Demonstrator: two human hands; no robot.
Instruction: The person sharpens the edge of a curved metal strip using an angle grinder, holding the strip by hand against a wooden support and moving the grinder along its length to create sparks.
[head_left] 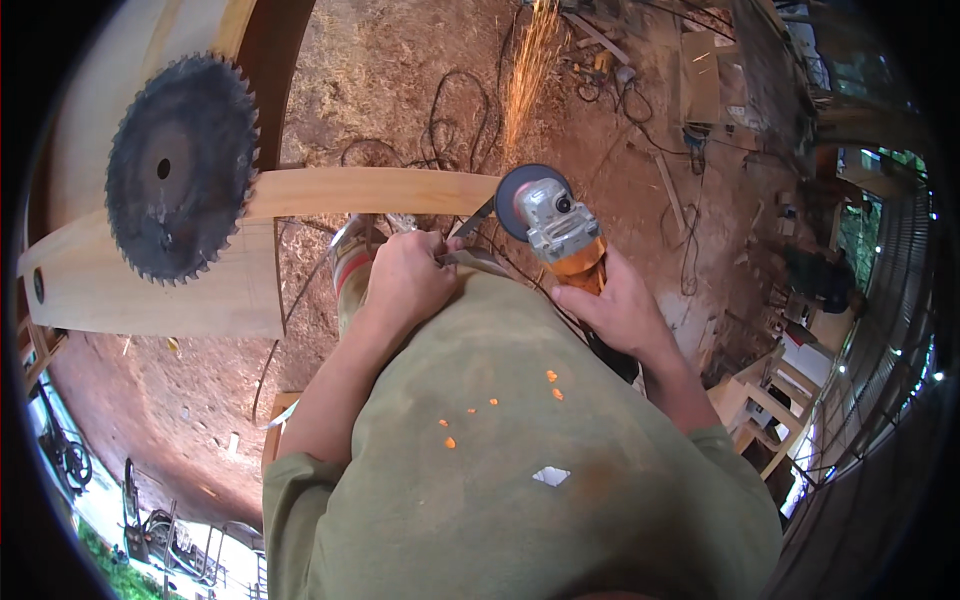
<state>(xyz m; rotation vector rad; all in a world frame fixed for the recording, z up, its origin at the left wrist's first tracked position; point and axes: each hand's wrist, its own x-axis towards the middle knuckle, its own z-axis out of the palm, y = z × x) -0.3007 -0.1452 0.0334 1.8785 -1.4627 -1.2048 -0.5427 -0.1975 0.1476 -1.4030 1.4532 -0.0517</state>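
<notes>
My right hand [618, 305] is wrapped round the orange body of an angle grinder [562, 228]. Its dark round disc [513, 200] meets the tip of a narrow, dark, flat metal strip [476, 218]. My left hand [408, 272] is closed on that strip near a wooden board [380, 190]; its other end is hidden in my fingers. Orange sparks [530, 85] stream away from the disc toward the far side.
A large toothed circular saw blade [182, 168] lies on pale wooden panels [120, 300] at left. Black cables [455, 120] loop over the reddish dirt floor [350, 50]. Wood offcuts [672, 190] lie at right, and a wooden frame [775, 405] stands near the right edge.
</notes>
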